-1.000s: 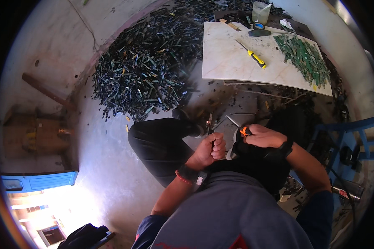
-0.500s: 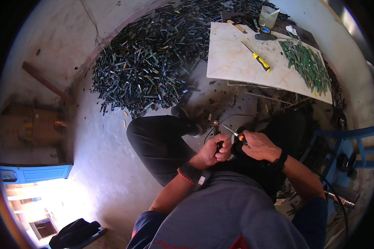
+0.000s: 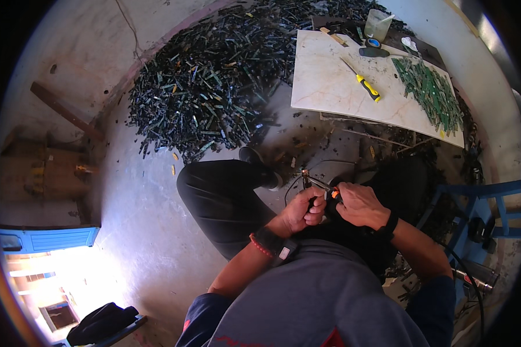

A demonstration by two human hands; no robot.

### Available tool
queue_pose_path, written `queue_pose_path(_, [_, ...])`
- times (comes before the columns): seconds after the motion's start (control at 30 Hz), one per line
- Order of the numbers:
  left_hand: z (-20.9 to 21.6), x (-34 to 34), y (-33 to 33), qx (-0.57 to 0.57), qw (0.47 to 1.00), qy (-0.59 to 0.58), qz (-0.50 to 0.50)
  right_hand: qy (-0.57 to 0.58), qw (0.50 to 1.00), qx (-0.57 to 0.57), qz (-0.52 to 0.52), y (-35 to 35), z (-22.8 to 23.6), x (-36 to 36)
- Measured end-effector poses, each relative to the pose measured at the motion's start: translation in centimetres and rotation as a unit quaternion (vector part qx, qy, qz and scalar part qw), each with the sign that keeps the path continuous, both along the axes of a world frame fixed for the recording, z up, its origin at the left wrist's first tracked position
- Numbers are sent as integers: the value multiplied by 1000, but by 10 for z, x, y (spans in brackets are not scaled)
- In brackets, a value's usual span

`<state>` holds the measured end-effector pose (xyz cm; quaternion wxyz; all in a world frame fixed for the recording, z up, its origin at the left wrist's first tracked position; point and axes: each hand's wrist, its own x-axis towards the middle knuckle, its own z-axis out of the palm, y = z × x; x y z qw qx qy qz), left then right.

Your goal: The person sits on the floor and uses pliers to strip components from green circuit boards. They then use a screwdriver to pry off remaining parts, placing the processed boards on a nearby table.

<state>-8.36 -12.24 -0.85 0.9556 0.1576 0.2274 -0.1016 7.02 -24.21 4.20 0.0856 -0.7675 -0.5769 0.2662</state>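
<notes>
Above my lap, my left hand [image 3: 305, 210] is closed around a slim dark piece with a coppery metal end [image 3: 305, 173] pointing up and away from me. Its exact kind I cannot make out. A thin dark cable [image 3: 287, 194] curves beside it. In my right hand [image 3: 362, 205] is a pair of pliers [image 3: 319, 183] with metal jaws and orange-and-black handles. The jaws lie across the dark piece just below its metal end; whether they grip it I cannot tell.
A pale board [image 3: 324, 81] ahead holds a yellow-black screwdriver [image 3: 367, 87] and a stack of green strips [image 3: 431, 95]. Behind it stand a cloudy cup [image 3: 377, 26] and a blue-cored tape roll [image 3: 373, 43]. Dark strips form a large heap [image 3: 202, 92]. A blue stool [image 3: 480, 202] is at right.
The pliers have swung left, from pointing beside the dark piece to lying across it near its metal end. My left hand has barely moved. The view has shifted slightly.
</notes>
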Motion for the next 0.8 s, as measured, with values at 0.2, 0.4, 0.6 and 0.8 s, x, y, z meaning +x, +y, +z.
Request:
queue_pose_path(0.2, [0,2,-3,4,1000,12,-6,12,998,-56,-5,4,15,-1])
queue_pose_path(0.4, [0,5,-6,22,1000,17,-14,117,991,-53,-29,0,6,5])
queue_pose_path(0.6, [8,7,-6,54,998,15,-13,140,988,-22,-57,2,5,4])
queue_pose_path(0.8, [21,13,-5,3,1000,12,-2,23,998,13,-50,3,-4,9])
